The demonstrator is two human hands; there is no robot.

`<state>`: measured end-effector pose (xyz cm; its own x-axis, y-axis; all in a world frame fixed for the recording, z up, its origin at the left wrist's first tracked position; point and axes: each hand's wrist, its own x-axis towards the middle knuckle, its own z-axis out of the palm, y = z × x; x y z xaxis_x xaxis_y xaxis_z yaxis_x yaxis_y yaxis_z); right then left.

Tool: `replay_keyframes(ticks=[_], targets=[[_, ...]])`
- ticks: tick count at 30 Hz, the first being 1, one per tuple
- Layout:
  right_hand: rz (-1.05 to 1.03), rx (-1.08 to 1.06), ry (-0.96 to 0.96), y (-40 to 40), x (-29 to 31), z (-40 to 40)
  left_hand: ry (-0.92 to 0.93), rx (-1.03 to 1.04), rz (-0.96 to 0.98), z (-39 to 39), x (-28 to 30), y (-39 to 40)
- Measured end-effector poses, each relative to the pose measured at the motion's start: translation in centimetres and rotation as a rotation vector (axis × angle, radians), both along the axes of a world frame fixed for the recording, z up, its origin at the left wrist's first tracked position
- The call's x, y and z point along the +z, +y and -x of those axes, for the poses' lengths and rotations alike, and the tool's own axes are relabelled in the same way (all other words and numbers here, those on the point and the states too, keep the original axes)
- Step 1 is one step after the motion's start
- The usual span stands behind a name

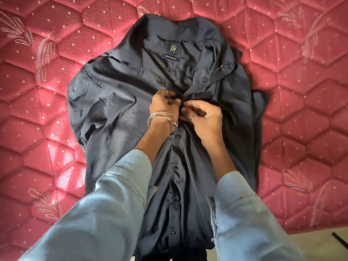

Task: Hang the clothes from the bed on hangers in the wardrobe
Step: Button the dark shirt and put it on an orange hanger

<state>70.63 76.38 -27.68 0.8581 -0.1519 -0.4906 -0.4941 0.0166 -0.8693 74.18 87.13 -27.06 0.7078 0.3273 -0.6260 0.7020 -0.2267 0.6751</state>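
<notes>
A dark navy button-up shirt [116, 110] lies spread face up on the red quilted mattress [37, 53], collar away from me, its neck label showing. My left hand [163, 103] and my right hand [203, 113] meet at the top of the button placket just below the collar. Both pinch the shirt's front edges with curled fingers, close together. Several buttons below my hands are fastened down the placket. My left wrist wears silver bangles, and a ring sits on my right hand. No hanger or wardrobe is in view.
The mattress fills almost the whole view around the shirt. A strip of pale floor [310, 243] shows at the bottom right past the bed's edge, with a thin dark object [339, 240] lying on it.
</notes>
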Motion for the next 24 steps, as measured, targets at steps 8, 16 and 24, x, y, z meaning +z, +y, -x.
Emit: replay_keyframes(ticks=[8, 16, 24], targets=[[-0.064, -0.032, 0.054, -0.1, 0.3, 0.1, -0.012, -0.049, 0.039, 0.3, -0.4, 0.4], [0.556, 0.244, -0.095, -0.1, 0.1, -0.1, -0.021, 0.054, 0.306, 1.0, 1.0, 0.3], [-0.052, -0.132, 0.159, -0.3, 0.8, 0.4, -0.042, 0.002, 0.246, 1.0, 0.8, 0.5]])
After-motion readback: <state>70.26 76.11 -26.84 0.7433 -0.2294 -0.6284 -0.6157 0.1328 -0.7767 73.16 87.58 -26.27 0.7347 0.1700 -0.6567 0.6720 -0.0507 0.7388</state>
